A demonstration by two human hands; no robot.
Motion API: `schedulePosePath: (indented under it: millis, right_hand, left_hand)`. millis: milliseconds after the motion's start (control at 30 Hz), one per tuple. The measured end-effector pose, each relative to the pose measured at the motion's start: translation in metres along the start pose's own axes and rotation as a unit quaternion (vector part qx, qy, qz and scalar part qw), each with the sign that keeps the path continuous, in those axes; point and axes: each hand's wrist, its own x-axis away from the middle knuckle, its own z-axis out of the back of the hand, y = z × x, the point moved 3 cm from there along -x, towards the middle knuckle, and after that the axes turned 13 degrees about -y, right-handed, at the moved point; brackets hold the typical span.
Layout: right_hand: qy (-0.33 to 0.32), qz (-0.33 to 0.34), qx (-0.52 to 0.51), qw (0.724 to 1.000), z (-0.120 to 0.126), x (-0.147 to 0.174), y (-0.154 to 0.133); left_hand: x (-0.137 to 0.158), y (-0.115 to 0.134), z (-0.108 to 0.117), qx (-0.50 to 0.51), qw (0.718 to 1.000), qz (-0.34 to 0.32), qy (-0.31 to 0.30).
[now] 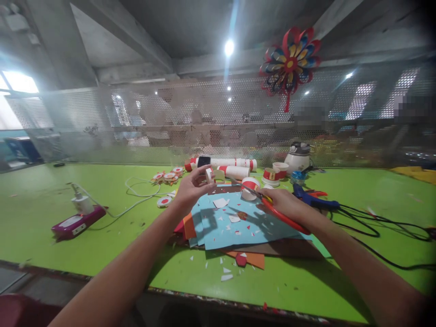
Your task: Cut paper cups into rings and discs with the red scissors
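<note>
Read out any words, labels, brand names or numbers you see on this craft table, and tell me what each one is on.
No text can be read anywhere.
Purple device with the charger: its white top label is too blurred to read.
Paper cups with red bands: no lettering shows.
Red-handled scissors in the right hand: no brand visible.
Paper piece in the left hand: blank.

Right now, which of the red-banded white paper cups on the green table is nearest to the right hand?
The cup lying on the blue paper sheet, just beyond the right hand holding red scissors. The other cups sit farther back on the table.
</note>
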Motion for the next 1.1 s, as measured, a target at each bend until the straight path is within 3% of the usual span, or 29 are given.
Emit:
schedulePosePath:
  millis: [133,233,433,567,800,1100]
  right_hand:
    - [-0.017,-0.006,0.022,1.0,-0.009,0.003,-0.008]
    - [-0.022,-0.019,0.041,0.999,-0.015,0.005,-0.012]
    - [-0.026,-0.03,0.056,0.998,-0.02,0.001,-0.004]
    - [-0.034,-0.037,0.057,0.997,-0.024,-0.004,0.007]
    - [-0.051,-0.05,0.039,0.997,-0.026,-0.005,0.018]
    - [-0.072,-0.059,0.035,0.995,-0.02,-0.002,0.018]
  left_hand:
    - [-0.001,-0.001,0.002,0.002,1.0,-0.01,0.016]
    - [-0.003,-0.004,0.007,0.074,0.997,-0.005,0.02]
    - [-0.004,-0.01,0.013,0.252,0.963,0.098,-0.015]
    - [-0.002,-0.007,0.009,0.273,0.953,0.131,-0.005]
    - [-0.002,-0.007,0.008,0.297,0.948,0.118,-0.015]
    - [-0.002,-0.012,0.011,0.289,0.946,0.146,-0.02]
